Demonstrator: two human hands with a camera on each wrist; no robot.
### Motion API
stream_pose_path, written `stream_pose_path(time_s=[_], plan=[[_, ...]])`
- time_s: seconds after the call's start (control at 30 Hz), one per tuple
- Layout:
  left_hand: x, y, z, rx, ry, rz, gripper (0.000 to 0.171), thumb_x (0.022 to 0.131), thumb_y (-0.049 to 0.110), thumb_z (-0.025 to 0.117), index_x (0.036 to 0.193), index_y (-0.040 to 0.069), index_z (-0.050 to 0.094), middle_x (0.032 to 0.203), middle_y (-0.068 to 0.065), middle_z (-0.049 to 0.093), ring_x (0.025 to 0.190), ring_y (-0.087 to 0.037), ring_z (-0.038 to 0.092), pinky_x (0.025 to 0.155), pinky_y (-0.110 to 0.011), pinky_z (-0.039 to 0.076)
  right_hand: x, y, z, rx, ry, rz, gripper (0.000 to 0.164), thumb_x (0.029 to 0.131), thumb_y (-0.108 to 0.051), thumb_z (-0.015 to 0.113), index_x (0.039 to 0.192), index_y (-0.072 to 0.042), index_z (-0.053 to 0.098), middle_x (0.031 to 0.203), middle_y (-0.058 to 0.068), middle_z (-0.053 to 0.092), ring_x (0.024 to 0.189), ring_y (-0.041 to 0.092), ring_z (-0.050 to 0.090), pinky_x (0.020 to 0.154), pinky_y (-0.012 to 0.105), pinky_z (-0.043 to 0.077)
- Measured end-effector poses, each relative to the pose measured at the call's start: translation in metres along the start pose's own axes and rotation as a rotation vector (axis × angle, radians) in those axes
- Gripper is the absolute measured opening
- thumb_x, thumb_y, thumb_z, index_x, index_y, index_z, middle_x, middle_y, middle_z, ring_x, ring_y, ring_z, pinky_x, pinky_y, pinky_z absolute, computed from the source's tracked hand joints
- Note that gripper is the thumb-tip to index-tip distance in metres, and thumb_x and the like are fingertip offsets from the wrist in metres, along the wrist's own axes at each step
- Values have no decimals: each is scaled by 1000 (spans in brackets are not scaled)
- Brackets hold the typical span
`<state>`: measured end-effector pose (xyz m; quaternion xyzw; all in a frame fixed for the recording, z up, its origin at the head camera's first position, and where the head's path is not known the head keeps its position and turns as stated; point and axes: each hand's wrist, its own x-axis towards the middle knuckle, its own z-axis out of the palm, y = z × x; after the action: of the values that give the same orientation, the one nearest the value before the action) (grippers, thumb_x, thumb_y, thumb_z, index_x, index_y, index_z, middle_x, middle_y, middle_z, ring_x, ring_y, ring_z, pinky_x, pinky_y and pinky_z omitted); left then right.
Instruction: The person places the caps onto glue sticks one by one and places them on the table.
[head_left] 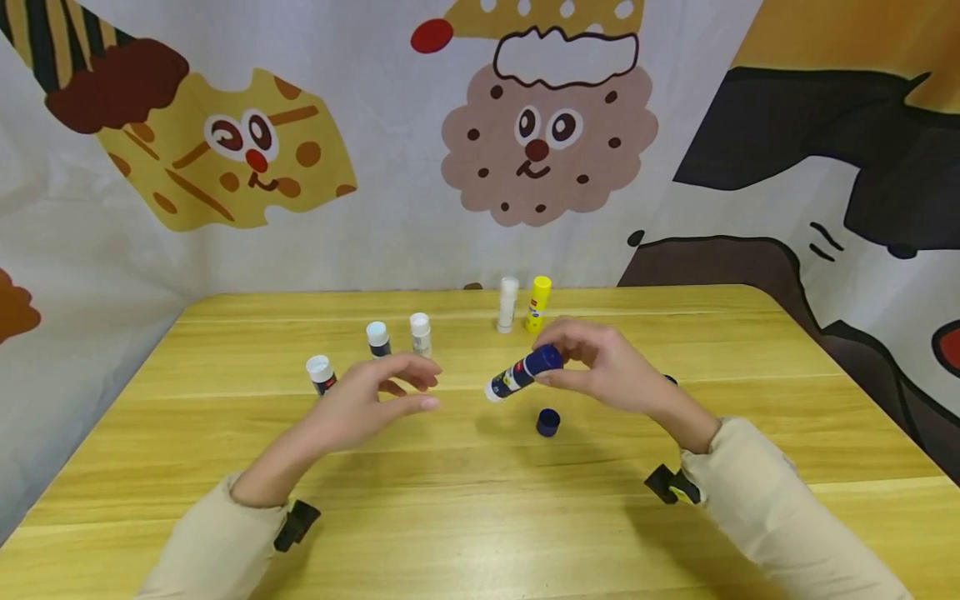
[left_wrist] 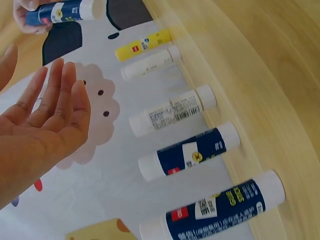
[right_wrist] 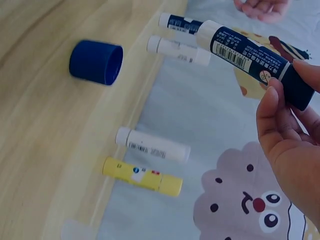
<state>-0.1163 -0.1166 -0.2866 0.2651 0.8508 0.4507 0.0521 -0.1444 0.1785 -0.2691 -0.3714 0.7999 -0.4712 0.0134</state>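
The right hand (head_left: 600,367) had its fingers (right_wrist: 272,102) curled and pinching a navy stick (head_left: 512,379) by its blue cap end, with the thumb on the near side; they were parted only by the cap's thickness. The stick was held above the tabletop (head_left: 450,517), tilted, its white end pointing down and out to the left of those fingers, toward the left hand (head_left: 367,396). A thin pale line ran between its cap and its body. The left fingers (left_wrist: 66,92) were relaxed and slightly bent, the thumb well apart from them, and they had hold of nothing. Below the right fingers a loose cap (head_left: 548,422) stood on the tabletop, open end up. Beyond the right fingers stood a yellow stick (head_left: 538,304), and just to its left a clear stick (head_left: 507,306). A white stick (head_left: 422,335) stood just past the left fingers, a small navy stick (head_left: 380,343) behind them, and a large navy stick (head_left: 322,375) farther left, partly hidden by the hand. Something dark blue (head_left: 671,379) showed behind the right wrist, too covered to make out. Past all the fingers hung a curtain (head_left: 405,250) with cartoon foods.
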Motion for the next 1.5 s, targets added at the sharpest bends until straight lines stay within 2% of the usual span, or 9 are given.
stream_pose_path(time_s=[0.27,0.47,0.77,0.97,1.1,1.5], plan=[[-8,-5,-12,20,53,6,32,85,21,65,114,8,59,101,-1,62,96,-18,57,81,-36,46,2,5,-13,-59,38,64,23,79,5,67,101,2,60,93,9,59,74,19,53,66,27,48],[-13,-8,-20,60,88,26,32,86,19,65,114,6,59,102,-3,62,95,-20,58,80,-33,47,3,7,-20,-70,56,146,24,80,2,67,103,2,60,91,10,59,73,21,54,64,27,46],[-21,-6,-35,100,115,2,30,88,16,62,116,5,57,108,-5,61,98,-22,58,79,-34,47,4,15,-31,-125,92,197,25,81,0,67,104,3,59,85,11,60,71,21,56,62,26,46],[-27,-8,-44,132,137,-27,33,89,19,61,118,6,55,111,-6,59,96,-22,58,78,-29,48,4,21,-39,-139,128,255,26,82,-4,67,106,3,59,85,13,60,71,20,55,59,26,46],[-32,-10,-51,161,157,-51,36,89,21,61,120,6,54,112,-6,59,96,-20,58,80,-24,46,6,26,-44,-148,146,280,26,83,-4,66,107,3,59,88,14,60,73,20,56,62,25,48],[-44,-17,-66,189,205,-57,39,88,20,62,123,6,52,114,-9,58,97,-21,57,80,-17,43,11,43,-53,-162,178,342,26,83,-6,66,107,4,60,90,16,61,77,22,58,69,23,47]])
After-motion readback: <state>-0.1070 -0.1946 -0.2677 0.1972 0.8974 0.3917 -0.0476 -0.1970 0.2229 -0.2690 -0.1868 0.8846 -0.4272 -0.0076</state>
